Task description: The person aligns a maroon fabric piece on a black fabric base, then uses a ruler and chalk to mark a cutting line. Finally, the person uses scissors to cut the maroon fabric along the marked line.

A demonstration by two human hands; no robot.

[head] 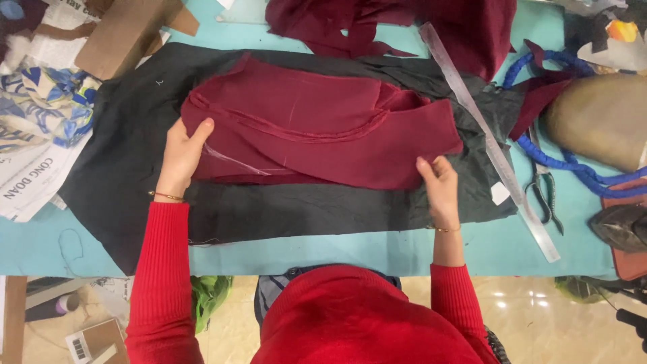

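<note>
Head cam: left hand (183, 154) pinches the 9 o'clock edge of the maroon fabric piece (317, 131), right hand (438, 185) grips its 4 o'clock corner. It lies flat on black cloth (135, 175), with the clear ruler (495, 152) and scissors (542, 192) off at 3 o'clock.

matt maroon cloth (317, 128) on matt black cloth (283, 209) — clear plastic ruler (492, 145).

maroon cloth (323, 128) on black fabric (269, 209), turquoise table (377, 249), red sleeves (162, 269), blue-patterned cloth (40, 101).
</note>
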